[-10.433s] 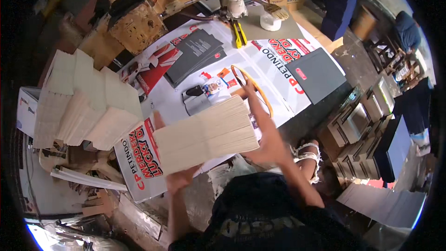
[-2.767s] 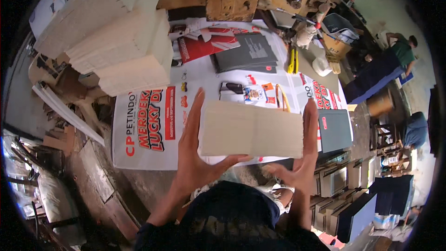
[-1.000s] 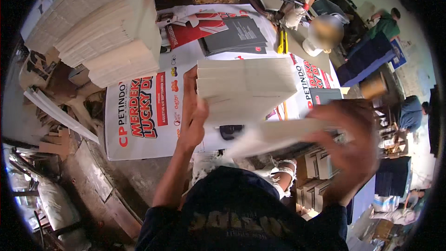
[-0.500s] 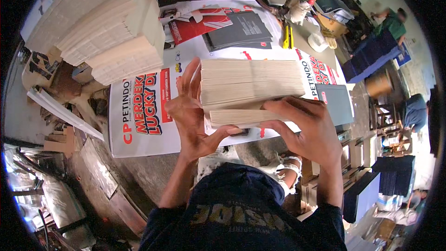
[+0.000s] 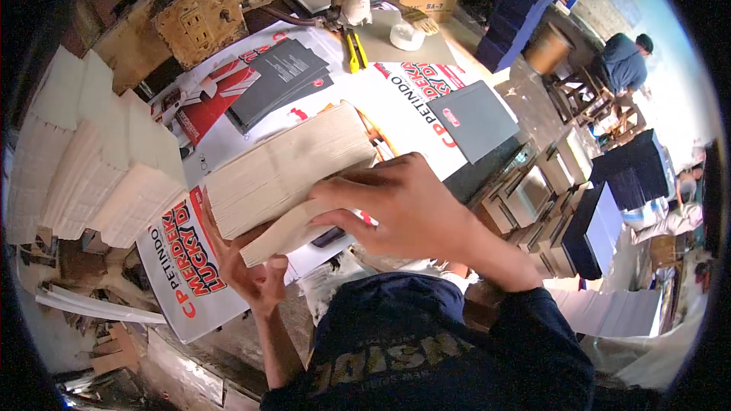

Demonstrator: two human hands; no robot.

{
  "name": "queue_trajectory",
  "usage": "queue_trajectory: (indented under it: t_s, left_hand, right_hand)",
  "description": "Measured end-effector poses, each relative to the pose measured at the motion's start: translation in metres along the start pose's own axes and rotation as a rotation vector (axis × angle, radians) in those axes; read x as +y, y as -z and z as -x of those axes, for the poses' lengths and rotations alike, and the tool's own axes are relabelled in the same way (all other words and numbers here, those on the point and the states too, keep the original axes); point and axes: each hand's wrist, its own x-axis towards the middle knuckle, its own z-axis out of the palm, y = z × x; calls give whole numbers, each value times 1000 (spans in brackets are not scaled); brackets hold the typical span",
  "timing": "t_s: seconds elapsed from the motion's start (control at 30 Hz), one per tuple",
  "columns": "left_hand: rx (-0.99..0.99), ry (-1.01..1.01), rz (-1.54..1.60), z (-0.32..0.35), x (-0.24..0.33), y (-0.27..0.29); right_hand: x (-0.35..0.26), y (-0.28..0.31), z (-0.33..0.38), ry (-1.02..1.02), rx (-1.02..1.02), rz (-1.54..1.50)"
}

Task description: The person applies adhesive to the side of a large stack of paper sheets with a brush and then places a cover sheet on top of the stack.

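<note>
A thick stack of cream paper blocks is held over the printed sheet on the table, its layered edges facing up. At its near side a thinner paper block stands slightly apart from the rest. My right hand pinches this thinner block at its right end, thumb on the near face and fingers curled into the gap. My left hand cups the left end of the paper, fingers along the thick stack's end and thumb by the thinner block's near corner. Part of the left fingers is hidden behind the paper.
Tall piles of paper blocks stand at the left. Beyond the stack lie dark grey covers, a red leaflet and a yellow cutter. A grey cover lies at right. Other people work at the far right.
The view has swung right, and the paper now lies tilted, its right end farther away. My right hand still grips the thinner block; my left remains at the left end.
</note>
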Motion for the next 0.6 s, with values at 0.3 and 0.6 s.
queue_trajectory:
  t_s: [0.3, 0.6]
  left_hand:
    - [6, 199, 115, -8, 8, 5]
    - [-101, -41, 204, -25, 17, -8]
  right_hand:
    - [-4, 1, -4, -164, -14, -220]
    - [17, -2, 11, -377, 199, -140]
